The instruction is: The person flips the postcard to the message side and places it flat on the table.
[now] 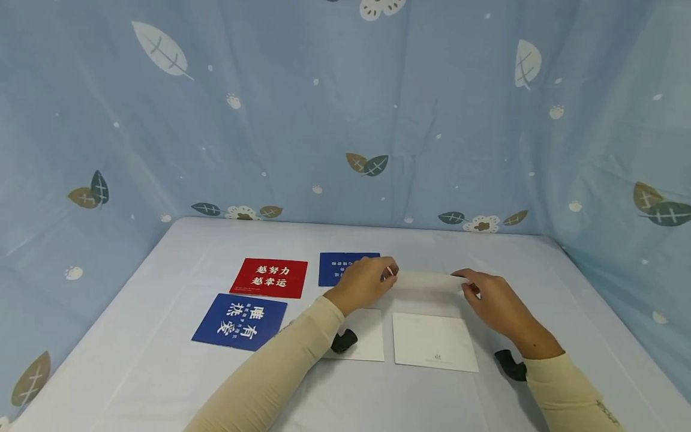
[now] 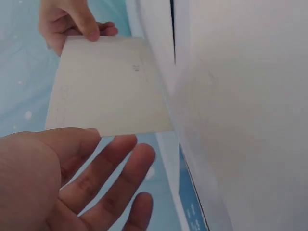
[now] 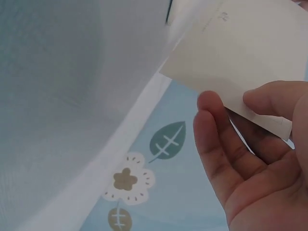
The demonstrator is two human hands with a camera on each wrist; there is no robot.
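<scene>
A cream card (image 1: pixel 426 282) stands tilted up off the white table, held between both hands by its opposite edges. At its left edge, my left hand (image 1: pixel 364 281) pinches it between thumb and fingertips, the other fingers spread. My right hand (image 1: pixel 493 300) grips the right edge, thumb on the cream face and fingers behind. That face (image 2: pixel 108 86) carries a small faint mark. Below the hands lie two more cream cards: one (image 1: pixel 434 345) in plain sight, the other (image 1: pixel 369 336) partly covered by the left sleeve. Just behind the left hand is a blue card (image 1: pixel 340 264) with white characters.
On the left, a red card (image 1: pixel 270 288) with white writing lies beyond another blue card (image 1: pixel 216 324), which the left sleeve slightly overlaps. A blue leaf-patterned curtain (image 1: pixel 302 120) hangs behind the table (image 1: pixel 140 372). Black pieces (image 1: pixel 510 366) sit at both wrists.
</scene>
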